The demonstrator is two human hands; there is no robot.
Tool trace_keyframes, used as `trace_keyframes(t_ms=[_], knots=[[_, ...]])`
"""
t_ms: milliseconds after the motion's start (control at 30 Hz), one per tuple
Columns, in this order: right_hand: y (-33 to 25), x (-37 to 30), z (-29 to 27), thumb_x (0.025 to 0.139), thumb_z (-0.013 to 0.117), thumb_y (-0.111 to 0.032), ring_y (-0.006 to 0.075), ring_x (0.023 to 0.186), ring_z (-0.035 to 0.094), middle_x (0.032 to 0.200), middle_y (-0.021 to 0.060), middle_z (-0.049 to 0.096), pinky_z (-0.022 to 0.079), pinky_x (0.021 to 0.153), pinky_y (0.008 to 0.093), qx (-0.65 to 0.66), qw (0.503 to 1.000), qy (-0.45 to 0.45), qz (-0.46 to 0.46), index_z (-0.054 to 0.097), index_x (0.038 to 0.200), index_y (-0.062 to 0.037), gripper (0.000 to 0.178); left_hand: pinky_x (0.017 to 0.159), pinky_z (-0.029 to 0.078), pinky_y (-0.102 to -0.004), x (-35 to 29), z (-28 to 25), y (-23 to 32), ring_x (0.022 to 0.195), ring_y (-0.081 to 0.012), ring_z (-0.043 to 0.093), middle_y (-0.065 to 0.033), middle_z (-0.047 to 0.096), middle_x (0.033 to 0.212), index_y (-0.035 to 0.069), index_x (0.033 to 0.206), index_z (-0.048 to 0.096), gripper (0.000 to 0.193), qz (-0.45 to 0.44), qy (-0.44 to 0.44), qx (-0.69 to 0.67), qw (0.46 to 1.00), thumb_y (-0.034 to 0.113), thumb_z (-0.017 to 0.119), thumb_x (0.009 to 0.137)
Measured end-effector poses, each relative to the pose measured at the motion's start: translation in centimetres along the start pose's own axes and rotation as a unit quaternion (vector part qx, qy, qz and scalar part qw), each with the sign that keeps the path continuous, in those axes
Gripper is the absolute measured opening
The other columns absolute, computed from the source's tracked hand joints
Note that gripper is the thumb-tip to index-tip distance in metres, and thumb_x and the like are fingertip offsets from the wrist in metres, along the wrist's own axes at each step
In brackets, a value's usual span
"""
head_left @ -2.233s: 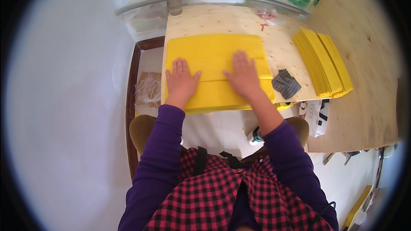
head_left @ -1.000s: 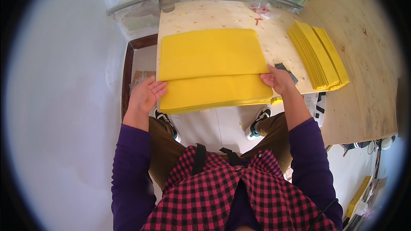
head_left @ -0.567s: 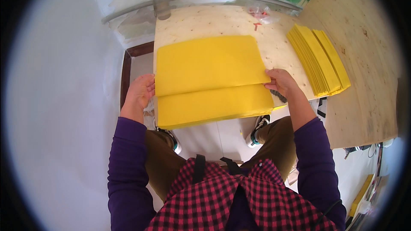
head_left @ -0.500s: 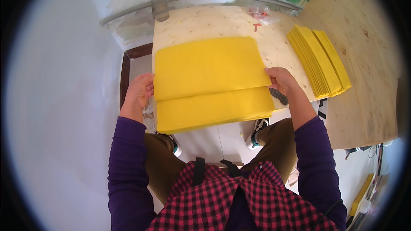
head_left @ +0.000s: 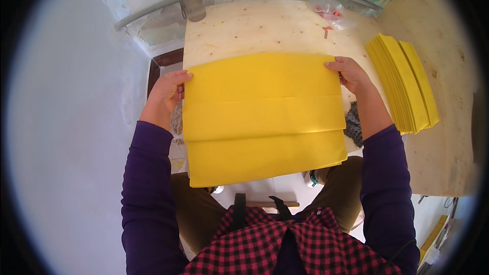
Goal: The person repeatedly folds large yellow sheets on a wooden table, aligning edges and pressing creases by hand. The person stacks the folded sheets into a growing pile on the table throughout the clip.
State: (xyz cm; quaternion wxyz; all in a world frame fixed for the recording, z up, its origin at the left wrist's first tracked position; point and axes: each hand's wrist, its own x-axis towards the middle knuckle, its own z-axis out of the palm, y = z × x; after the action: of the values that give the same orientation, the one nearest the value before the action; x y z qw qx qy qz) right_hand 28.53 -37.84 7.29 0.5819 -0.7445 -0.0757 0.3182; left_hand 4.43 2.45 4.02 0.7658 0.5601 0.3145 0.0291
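A broad yellow sheet of smooth, cloth-like material [head_left: 262, 114] spans the space between my hands, with two creases or layer edges running across it. Its near part hangs over the table's front edge, above my knees. At its far left corner my left hand [head_left: 170, 89] pinches it, thumb on top and fingers partly hidden. My right hand [head_left: 351, 75] grips the far right corner the same way. Whether further sheets lie beneath is hard to tell, though layered edges show at the near right corner.
On the right, folded yellow pieces [head_left: 400, 84] are stacked on the pale wooden table [head_left: 254, 25]. A grey bottle [head_left: 191, 0] stands at the back left, a clear plastic bag [head_left: 331, 14] at the back right. A dark fuzzy thing [head_left: 353, 125] lies beside my right forearm.
Both hands have shifted from the sheet's side edges to its far corners. The sheet reaches nearer my body, and another crease shows across it. The whole view has shifted slightly.
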Motion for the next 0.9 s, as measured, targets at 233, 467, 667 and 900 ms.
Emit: trace_keyframes(t_ms=[233,467,667,900], knots=[[0.9,1.1,-0.1,0.086,0.067,-0.016,0.0106,0.075,0.064,0.089,0.0033,0.069,0.050,0.069,0.0241,0.027,0.999,-0.012,-0.017,0.066,0.100,-0.0028,0.019,0.067,0.049,-0.0272,1.0,-0.3,0.6,0.078,-0.0128,0.063,-0.0067,0.067,0.096,0.004,0.115,0.059,0.032,-0.009,-0.024,-0.037,0.999,0.011,0.066,0.085],[0.8,1.0,-0.2,0.086,0.066,-0.014,0.0107,0.072,0.064,0.089,0.0042,0.069,0.050,0.066,0.0243,-0.035,0.999,-0.011,-0.018,0.066,0.102,-0.0013,0.020,0.079,0.055,-0.0310,0.7,0.5,-0.3,0.090,-0.0190,0.066,-0.0131,0.065,0.106,0.001,0.130,0.043,0.048,0.041,0.019,0.048,0.998,-0.002,0.058,0.085],[0.6,0.5,-0.1,0.086,0.066,-0.014,0.0110,0.072,0.064,0.088,0.0044,0.069,0.050,0.066,0.0244,-0.076,0.997,-0.006,-0.001,0.066,0.102,-0.0005,0.021,0.062,0.045,-0.0263,-2.0,1.2,-0.6,0.074,-0.0131,0.061,-0.0075,0.065,0.093,0.004,0.132,0.043,0.055,0.060,0.041,0.062,0.995,0.002,0.066,0.081],[0.5,-1.5,0.1,0.085,0.068,-0.017,0.0120,0.077,0.066,0.090,0.0047,0.070,0.051,0.070,0.0254,-0.070,0.997,-0.035,0.014,0.066,0.100,-0.0020,0.021,0.062,0.043,-0.0244,-4.4,1.3,-0.8,0.078,-0.0110,0.060,-0.0071,0.065,0.096,0.004,0.134,0.043,0.058,0.049,0.035,0.104,0.993,0.002,0.066,0.081]])
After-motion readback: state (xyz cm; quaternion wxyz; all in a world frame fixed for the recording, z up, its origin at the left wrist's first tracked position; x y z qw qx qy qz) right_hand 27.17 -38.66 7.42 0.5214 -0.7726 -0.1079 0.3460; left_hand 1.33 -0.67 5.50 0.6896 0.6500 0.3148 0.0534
